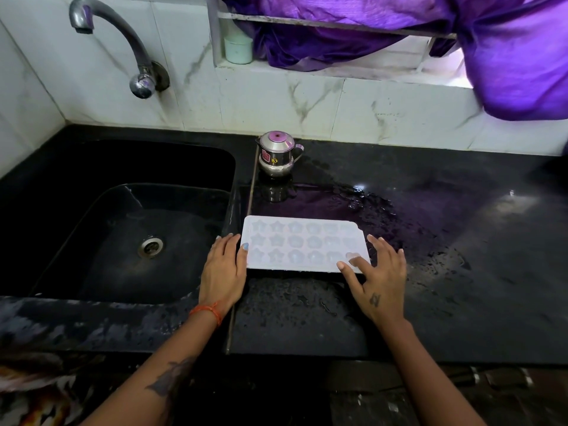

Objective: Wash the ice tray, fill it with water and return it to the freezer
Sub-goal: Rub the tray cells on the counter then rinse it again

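A white ice tray [302, 242] with star and round moulds lies flat on the wet black counter, just right of the sink. My left hand [224, 269] rests at the tray's left end, thumb on its rim and fingers straight along the edge. My right hand [376, 269] is at the tray's right end, thumb and a fingertip touching the near right corner, the other fingers spread over the counter. Whether the moulds hold water is unclear.
A black sink [123, 229] with a steel drain [150, 246] lies to the left under a wall tap [123, 41]. A small steel pot [278, 153] stands behind the tray. Water is pooled on the counter [430, 241]. A purple cloth [507, 56] hangs at the upper right.
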`<state>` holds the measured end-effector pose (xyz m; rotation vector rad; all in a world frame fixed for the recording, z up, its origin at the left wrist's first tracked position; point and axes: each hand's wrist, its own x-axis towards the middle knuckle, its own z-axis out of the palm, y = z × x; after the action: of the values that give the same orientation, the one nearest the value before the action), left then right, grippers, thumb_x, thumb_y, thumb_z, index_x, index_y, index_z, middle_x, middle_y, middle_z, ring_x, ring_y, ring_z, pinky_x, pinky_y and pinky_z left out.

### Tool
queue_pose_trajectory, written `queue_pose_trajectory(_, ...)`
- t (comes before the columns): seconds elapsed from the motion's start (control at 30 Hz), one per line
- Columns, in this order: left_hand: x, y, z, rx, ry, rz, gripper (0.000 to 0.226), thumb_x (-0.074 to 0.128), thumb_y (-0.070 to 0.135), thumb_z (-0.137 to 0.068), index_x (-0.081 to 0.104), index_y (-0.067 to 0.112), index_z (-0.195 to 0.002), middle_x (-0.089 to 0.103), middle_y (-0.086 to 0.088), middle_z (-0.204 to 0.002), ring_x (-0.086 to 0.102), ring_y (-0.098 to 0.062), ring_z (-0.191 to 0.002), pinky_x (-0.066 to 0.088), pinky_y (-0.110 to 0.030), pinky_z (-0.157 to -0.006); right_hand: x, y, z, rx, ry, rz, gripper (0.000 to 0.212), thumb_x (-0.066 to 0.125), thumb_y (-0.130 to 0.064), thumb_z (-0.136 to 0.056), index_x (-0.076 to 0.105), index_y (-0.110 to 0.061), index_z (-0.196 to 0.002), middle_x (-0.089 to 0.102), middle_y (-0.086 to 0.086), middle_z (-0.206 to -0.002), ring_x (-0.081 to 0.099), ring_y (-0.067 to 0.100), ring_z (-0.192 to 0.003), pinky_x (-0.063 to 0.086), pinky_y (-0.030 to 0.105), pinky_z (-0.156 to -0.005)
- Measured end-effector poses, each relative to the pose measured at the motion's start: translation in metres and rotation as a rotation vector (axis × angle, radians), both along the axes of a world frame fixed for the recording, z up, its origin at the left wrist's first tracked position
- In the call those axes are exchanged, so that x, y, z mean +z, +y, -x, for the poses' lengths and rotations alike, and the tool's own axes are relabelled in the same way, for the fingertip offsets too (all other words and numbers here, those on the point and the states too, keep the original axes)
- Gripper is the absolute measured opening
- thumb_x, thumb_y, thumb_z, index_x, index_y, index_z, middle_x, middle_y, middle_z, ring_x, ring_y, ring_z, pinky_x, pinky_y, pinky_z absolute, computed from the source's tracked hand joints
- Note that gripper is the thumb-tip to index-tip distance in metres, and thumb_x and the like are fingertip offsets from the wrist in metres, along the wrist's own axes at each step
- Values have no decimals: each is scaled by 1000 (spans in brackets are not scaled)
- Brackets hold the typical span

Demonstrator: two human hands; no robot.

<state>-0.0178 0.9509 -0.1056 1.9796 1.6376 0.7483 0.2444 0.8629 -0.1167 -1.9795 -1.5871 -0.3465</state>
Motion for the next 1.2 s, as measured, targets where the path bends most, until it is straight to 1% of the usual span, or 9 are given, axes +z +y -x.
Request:
queue_pose_trajectory(0.2, 0, -1, 0, 2, 1, -7, 44, 33, 30, -100, 46, 8, -135, 44, -11, -144, 29, -26, -140, 22, -36, -116, 1, -1, 2, -83, -55, 32, 49, 43, -59, -86, 71, -20, -75, 54, 19, -131, 47, 37, -125, 27, 59, -106)
queue_pose_trajectory(0.37, 0, -1, 0, 1, 8, -5, 44, 32, 31, -100, 46, 8, -136, 43, -11, -144, 29, -26, -140, 21, -35, -116, 1, -1, 2, -109, -20, 71, 67, 26, -68, -89, 73, -22, -85, 50, 19, -135, 42, 36, -128, 24, 59, -107)
queue_pose_trajectory(0.5, 0, -1, 0, 0, 11, -9, 44, 32, 30, -100, 46, 8, -136, 43, -11, -144, 29, -26, -140, 20, -35, -116, 1, 0, 1, -53, 39, 92, 69, 21, -68, -90, 73, -22, -89, 47, 17, -139, 39, 34, -131, 21, 58, -110)
queue_pose_trajectory(0.57, 0, -1, 0, -2, 14, -13, 44, 32, 30, -100, 46, 8, -135, 44, -11, -144, 29, -26, -139, 20, -35, -116, 0, 0, 0, -5, 61, 99, 66, 23, -67, -91, 72, -23, -91, 46, 16, -140, 36, 32, -133, 20, 58, -111)
queue_pose_trajectory(0.67, 0, 0, 0, 0, 15, -9, 44, 32, 30, -100, 46, 8, -135, 44, -11, -144, 30, -26, -139, 20, -35, -116, 0, 0, -2, 25, 94, 96, 54, 34, -63, -89, 71, -24, -92, 45, 15, -141, 34, 31, -135, 19, 56, -112)
queue_pose_trajectory(0.8, -2, 0, 0, -1, 14, -5, 44, 31, 31, -101, 46, 9, -135, 43, -10, -144, 29, -25, -140, 20, -35, -117, 2, 0, -2, 54, 110, 58, 46, 43, -57, -87, 72, -22, -89, 47, 15, -138, 37, 32, -133, 21, 57, -111)
queue_pose_trajectory(0.97, -3, 0, 0, 5, 12, -3, 44, 30, 31, -101, 47, 10, -135, 43, -9, -144, 29, -24, -140, 20, -34, -117, 2, -1, -1, 45, 97, 56, 44, 43, -57, -87, 71, -22, -85, 48, 15, -137, 38, 32, -132, 19, 56, -111)
queue_pose_trajectory(1.13, -1, -1, -1, -1, 11, -9, 44, 30, 31, -101, 47, 10, -135, 43, -9, -144, 29, -24, -140, 19, -35, -117, 1, 1, -1, 11, 102, 54, 57, 32, -64, -90, 67, -21, -78, 49, 16, -136, 40, 32, -131, 21, 56, -110)
queue_pose_trajectory(1.2, -1, -1, -1, 1, 11, -8, 44, 30, 31, -101, 47, 10, -136, 43, -9, -145, 29, -23, -140, 18, -34, -117, 2, 0, -1, 6, 131, 46, 51, 37, -61, -89, 66, -21, -78, 49, 15, -137, 39, 32, -132, 20, 55, -111)
